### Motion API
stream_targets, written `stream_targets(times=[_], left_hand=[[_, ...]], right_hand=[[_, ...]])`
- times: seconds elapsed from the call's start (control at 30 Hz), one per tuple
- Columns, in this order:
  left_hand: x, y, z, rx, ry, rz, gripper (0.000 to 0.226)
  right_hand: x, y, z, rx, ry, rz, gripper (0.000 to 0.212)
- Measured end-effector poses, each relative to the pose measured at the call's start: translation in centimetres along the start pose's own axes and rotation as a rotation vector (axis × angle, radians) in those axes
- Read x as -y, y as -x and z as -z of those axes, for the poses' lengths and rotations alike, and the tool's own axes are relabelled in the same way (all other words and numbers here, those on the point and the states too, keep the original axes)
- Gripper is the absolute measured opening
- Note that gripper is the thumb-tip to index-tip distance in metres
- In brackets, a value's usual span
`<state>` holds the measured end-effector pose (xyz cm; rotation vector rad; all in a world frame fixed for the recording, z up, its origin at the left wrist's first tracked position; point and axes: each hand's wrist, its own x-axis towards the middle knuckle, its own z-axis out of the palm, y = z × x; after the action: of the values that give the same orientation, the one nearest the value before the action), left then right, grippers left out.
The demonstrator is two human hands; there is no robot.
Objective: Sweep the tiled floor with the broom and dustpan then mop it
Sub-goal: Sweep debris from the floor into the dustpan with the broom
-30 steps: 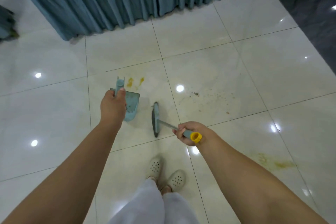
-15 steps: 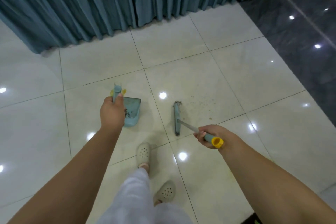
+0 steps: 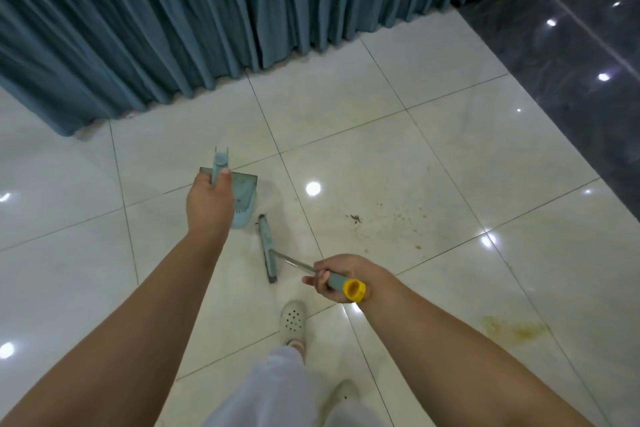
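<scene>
My left hand (image 3: 209, 202) grips the upright handle of a pale blue dustpan (image 3: 245, 198), whose pan rests on the white tiled floor (image 3: 346, 121) just right of the hand. My right hand (image 3: 341, 277) holds the broom (image 3: 268, 248) by its grey-blue handle with a yellow end cap. The broom's narrow head lies on the tile right beside the dustpan's lower edge. Dark crumbs and brownish specks (image 3: 381, 222) are scattered on the tile to the right of the broom. A yellow smear (image 3: 512, 328) marks the floor at lower right.
A teal curtain (image 3: 207, 17) hangs to the floor across the back. A dark glossy floor strip (image 3: 571, 73) borders the tiles on the right. My white-trousered legs and a perforated white clog (image 3: 293, 321) stand below the broom.
The broom head has come back left to the dustpan after reaching toward the crumbs. My view has shifted, with one foot stepped forward. Both hands keep their grips.
</scene>
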<state>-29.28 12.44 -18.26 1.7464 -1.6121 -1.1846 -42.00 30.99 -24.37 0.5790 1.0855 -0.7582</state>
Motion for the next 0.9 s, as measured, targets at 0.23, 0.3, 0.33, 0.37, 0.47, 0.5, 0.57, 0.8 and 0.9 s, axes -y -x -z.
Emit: stream_targets(times=[0.23, 0.3, 0.33, 0.37, 0.47, 0.5, 0.57, 0.8, 0.9], left_hand=[[-1.5, -5.8, -1.2, 0.005, -0.092, -0.006, 0.032], [-1.8, -6.7, -1.6, 0.014, -0.111, -0.009, 0.032], [-2.0, -7.2, -1.9, 0.018, -0.117, -0.009, 0.032], [-2.2, -7.6, -2.1, 0.021, -0.120, -0.011, 0.032], [-2.9, -8.6, -2.8, 0.033, -0.136, -0.033, 0.031], [-3.0, -8.9, -3.0, 0.039, -0.144, -0.038, 0.032], [-3.3, -9.5, -3.2, 0.057, -0.136, -0.047, 0.032], [-3.9, -10.9, -3.1, 0.088, -0.100, -0.061, 0.031], [-4.0, -11.3, -2.8, 0.092, -0.082, -0.053, 0.031]], right_hand=[[5.9, -1.8, -1.3, -0.051, -0.071, 0.024, 0.020], [7.8, -1.3, -0.1, -0.078, -0.135, 0.060, 0.022], [8.7, -1.0, 0.6, -0.091, -0.167, 0.076, 0.024], [9.5, -0.6, 1.3, -0.110, -0.198, 0.095, 0.028], [11.4, 0.4, 3.4, -0.162, -0.267, 0.143, 0.031], [11.9, 0.7, 3.9, -0.179, -0.279, 0.151, 0.029], [12.6, 1.2, 4.7, -0.197, -0.295, 0.170, 0.024], [12.2, 2.3, 3.6, -0.178, -0.244, 0.156, 0.017], [11.0, 2.9, 2.4, -0.165, -0.180, 0.116, 0.014]])
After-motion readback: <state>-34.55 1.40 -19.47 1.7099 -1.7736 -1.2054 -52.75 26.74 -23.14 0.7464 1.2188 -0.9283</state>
